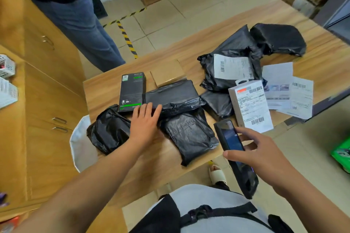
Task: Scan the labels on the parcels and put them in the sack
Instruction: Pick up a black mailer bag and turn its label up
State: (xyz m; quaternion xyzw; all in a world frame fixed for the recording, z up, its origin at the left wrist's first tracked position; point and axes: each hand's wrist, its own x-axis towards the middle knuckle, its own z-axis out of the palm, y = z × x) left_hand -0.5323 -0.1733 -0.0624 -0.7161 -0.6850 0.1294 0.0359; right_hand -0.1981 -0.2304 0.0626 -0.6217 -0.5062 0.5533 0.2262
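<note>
Downward, looking over a wooden table (151,161) strewn with parcels. At table centre, left hand (144,119) lying flat, fingers straight and a little spread, fingertips touching a flat black parcel (176,96) and the near end of a black-and-green box (132,91) just beside it at nine o'clock. At five o'clock, right hand (259,155) curled round a handheld scanner (232,142), thumb and fingers gripping its sides, screen facing up.

No label visible on the flat black parcel, nor on a glossy black parcel (189,134) at six o'clock, nor on a crumpled black parcel (108,130) at eight o'clock. Labels face up only at two and three o'clock: on a labelled black bag (231,70) and a white box (250,104). White sack (81,143) open beside the table edge at eight o'clock, close to the left forearm.

Likely next: turning the touched parcel over to find its label. Risk of bagging it unscanned, label hidden underneath. Risk too of slick plastic slipping from a flat hand, or of nudging the crumpled black parcel off the edge and missing the sack.
</note>
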